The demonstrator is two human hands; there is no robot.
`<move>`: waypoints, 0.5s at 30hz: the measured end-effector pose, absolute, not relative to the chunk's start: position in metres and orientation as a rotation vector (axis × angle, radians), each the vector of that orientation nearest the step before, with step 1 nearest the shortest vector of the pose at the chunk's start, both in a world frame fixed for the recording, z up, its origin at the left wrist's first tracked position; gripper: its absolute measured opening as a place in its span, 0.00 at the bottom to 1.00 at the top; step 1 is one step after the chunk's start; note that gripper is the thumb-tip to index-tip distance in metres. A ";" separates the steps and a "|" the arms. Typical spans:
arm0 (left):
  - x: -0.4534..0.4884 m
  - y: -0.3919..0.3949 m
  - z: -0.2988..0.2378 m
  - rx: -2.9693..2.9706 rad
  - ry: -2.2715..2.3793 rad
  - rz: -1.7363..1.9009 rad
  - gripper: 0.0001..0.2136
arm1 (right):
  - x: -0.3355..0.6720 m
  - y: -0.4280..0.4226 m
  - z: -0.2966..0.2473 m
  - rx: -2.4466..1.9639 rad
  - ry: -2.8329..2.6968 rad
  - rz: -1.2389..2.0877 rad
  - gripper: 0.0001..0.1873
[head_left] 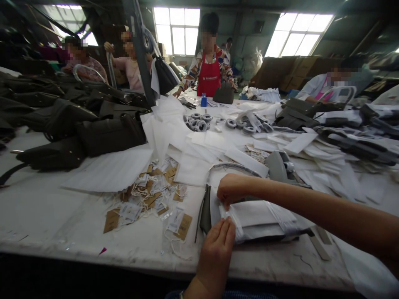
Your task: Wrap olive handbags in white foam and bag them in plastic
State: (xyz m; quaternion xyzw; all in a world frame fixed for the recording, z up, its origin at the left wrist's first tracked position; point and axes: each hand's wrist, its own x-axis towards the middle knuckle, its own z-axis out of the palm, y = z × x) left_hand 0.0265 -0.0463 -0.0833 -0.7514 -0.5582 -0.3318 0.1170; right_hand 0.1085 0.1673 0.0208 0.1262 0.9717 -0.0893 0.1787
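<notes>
A dark handbag (205, 216) lies on the table in front of me, its body covered by white foam wrapping (258, 220) with shiny clear strips across it. The bag's wrapped handle (233, 165) arches behind. My right hand (233, 187) reaches in from the right, fingers curled and closed on the wrapping's near-left part. Just below it, my left hand (217, 245) has its fingers pressed together on the same wrapping's edge. What lies under the fingertips is partly hidden. A grey tape dispenser (279, 166) stands behind my right forearm.
Paper tags with strings (149, 191) are heaped left of the bag. White foam sheets (199, 162) spread behind it. Dark handbags (109, 135) pile up at left, others (296, 114) at right. Wrapped rings (198, 121) lie mid-table. Several people, one in a red apron (209, 74), are across the table.
</notes>
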 end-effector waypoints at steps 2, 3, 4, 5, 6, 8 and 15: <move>0.027 -0.045 -0.085 -2.201 -1.644 -0.986 0.17 | 0.101 0.169 0.018 0.347 2.712 -0.222 0.07; 0.027 -0.044 -0.084 -2.205 -1.664 -0.979 0.16 | 0.098 0.170 0.018 0.337 2.690 -0.209 0.07; 0.028 -0.043 -0.082 -2.213 -1.694 -0.957 0.15 | 0.095 0.170 0.019 0.325 2.668 -0.199 0.07; 0.028 -0.041 -0.079 -2.223 -1.733 -0.921 0.14 | 0.092 0.170 0.020 0.314 2.646 -0.189 0.07; 0.028 -0.039 -0.075 -2.240 -1.774 -0.872 0.14 | 0.090 0.170 0.022 0.303 2.625 -0.181 0.07; 0.029 -0.035 -0.066 -2.291 -1.833 -0.758 0.15 | 0.086 0.169 0.026 0.290 2.588 -0.171 0.07; 0.027 -0.032 -0.062 -2.419 -1.928 -0.676 0.20 | 0.080 0.193 0.021 0.367 2.523 -0.264 0.13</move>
